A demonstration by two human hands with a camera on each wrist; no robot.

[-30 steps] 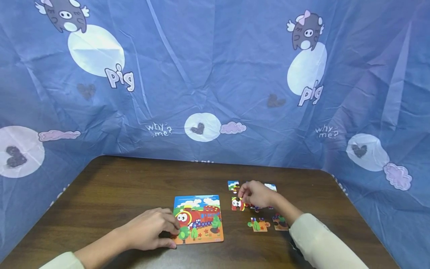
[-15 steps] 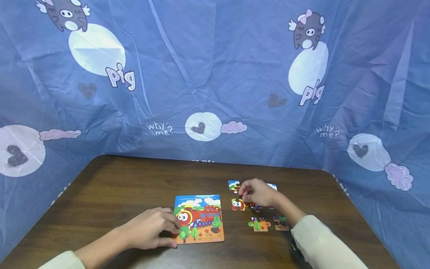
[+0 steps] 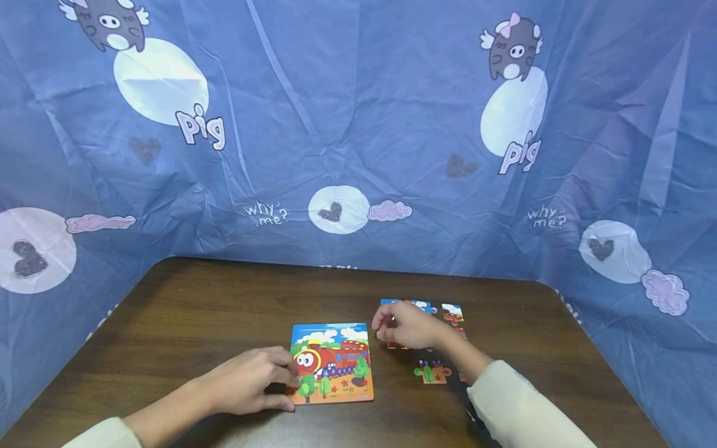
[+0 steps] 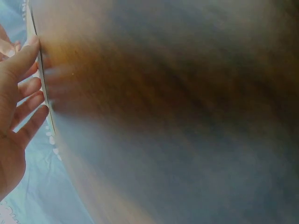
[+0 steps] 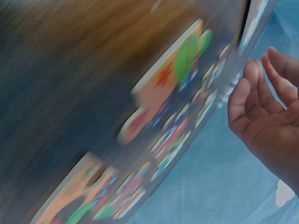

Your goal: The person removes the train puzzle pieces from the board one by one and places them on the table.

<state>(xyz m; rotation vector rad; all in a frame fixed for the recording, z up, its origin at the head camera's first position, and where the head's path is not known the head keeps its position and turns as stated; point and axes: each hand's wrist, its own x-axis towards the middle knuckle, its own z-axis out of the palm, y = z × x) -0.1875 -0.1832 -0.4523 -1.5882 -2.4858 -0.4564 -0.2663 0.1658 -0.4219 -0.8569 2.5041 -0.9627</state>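
My left hand rests on the table at the left edge of a square picture board with a red cartoon train. Its fingertips touch that edge and the thumb lies by the near-left corner. In the left wrist view its fingers meet the board's thin edge. My right hand, fingers loosely bent, hovers over the left part of a group of jigsaw pieces, close to the board's right side. No piece shows between its thumb and fingers in the right wrist view. Some pieces are hidden under it.
Nearest in the group lies an orange piece with a green tree. Behind the right hand are a blue sky piece and a cloud piece. The brown table ends at a blue printed curtain on the far side and both flanks.
My right hand has shifted left and slightly nearer, from above the middle of the pieces to their left end beside the board. The left hand and the board stay put.
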